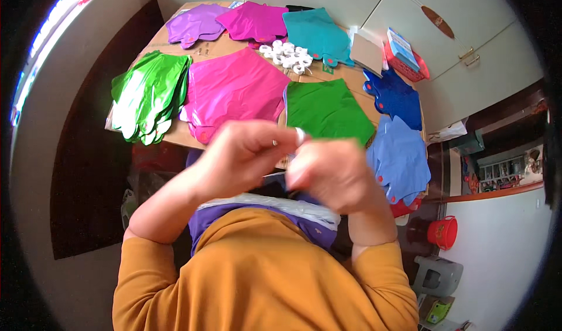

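My left hand (243, 155) is raised over the near edge of the table, fingers pinched on a small white roll (300, 136) that looks like ribbon. My right hand (336, 173) meets it from the other side, its fingers curled and smeared by motion; whatever it holds is hidden. Beyond them lie flat shiny foil balloons: a pink pile (237, 91) and a green pile (328, 109). Several similar white rolls (287, 55) are heaped behind the pink pile. Across my lap lies a bundle of white, film-like strips (275, 207).
Cardboard (202, 51) covers the table. More foil piles ring it: bright green (149, 91), purple (196, 23), magenta (254, 19), teal (316, 33), dark blue (395, 96) and light blue (401, 158). A red basket (413, 67) stands at the far right; a red bucket (443, 232) is lower right.
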`<action>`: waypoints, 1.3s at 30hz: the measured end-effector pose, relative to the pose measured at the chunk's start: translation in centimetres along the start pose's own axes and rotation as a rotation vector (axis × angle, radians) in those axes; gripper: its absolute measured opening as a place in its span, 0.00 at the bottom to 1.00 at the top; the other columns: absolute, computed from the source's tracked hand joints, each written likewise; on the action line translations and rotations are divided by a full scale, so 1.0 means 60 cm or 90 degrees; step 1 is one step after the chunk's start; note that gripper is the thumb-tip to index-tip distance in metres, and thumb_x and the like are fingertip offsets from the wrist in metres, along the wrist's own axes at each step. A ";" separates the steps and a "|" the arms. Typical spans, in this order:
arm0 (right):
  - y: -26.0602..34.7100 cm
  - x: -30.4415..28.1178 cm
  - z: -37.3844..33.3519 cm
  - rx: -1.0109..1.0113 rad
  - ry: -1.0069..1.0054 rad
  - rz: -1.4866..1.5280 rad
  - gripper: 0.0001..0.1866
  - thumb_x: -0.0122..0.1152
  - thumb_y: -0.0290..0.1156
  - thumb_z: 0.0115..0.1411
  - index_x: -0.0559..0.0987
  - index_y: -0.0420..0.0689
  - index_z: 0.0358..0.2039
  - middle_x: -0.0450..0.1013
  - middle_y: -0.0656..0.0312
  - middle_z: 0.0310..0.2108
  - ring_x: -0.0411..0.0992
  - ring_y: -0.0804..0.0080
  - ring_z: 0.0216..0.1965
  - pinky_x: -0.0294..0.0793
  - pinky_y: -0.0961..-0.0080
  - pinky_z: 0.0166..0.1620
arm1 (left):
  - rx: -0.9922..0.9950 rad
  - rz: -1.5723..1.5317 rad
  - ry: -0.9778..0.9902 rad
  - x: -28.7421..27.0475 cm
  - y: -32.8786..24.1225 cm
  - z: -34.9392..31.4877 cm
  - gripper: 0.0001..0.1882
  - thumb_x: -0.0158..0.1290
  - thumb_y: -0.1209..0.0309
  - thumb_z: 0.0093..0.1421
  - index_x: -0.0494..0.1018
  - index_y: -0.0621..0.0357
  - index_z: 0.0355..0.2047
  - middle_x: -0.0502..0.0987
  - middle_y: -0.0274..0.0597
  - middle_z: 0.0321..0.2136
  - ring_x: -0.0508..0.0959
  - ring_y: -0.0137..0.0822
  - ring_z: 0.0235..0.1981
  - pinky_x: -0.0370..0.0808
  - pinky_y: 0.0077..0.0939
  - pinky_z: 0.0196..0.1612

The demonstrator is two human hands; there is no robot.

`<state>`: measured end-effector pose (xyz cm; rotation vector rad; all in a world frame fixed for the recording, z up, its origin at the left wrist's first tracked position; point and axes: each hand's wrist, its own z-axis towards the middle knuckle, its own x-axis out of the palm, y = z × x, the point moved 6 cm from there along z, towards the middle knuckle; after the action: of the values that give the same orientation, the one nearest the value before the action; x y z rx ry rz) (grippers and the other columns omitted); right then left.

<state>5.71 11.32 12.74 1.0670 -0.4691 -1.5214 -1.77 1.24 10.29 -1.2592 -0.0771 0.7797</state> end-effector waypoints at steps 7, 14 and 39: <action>-0.058 0.024 -0.026 0.139 -0.007 -0.057 0.07 0.52 0.26 0.58 0.71 0.41 0.23 0.68 0.63 0.22 0.66 0.78 0.23 0.64 0.80 0.27 | -0.097 -0.660 -0.085 -0.036 -0.013 -0.007 0.10 0.47 0.73 0.62 0.73 0.61 0.41 0.79 0.42 0.31 0.58 0.16 0.08 0.55 0.10 0.11; -0.055 -0.067 -0.001 0.093 -0.208 -0.057 0.08 0.54 0.30 0.60 0.73 0.41 0.25 0.69 0.62 0.22 0.66 0.75 0.23 0.65 0.78 0.28 | -0.039 -0.342 0.087 0.015 -0.028 -0.023 0.07 0.52 0.81 0.54 0.76 0.67 0.33 0.79 0.44 0.28 0.79 0.32 0.30 0.76 0.25 0.36; -0.068 -0.065 -0.009 0.124 -0.191 -0.076 0.09 0.54 0.31 0.60 0.74 0.40 0.25 0.69 0.61 0.21 0.69 0.73 0.24 0.67 0.75 0.28 | 0.131 -0.040 0.068 0.032 -0.038 -0.015 0.10 0.51 0.83 0.54 0.74 0.63 0.37 0.79 0.44 0.29 0.78 0.31 0.26 0.75 0.23 0.29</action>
<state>3.55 16.16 10.68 1.0335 -0.7859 -1.7798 1.19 1.40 11.30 -1.0950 0.0487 0.6472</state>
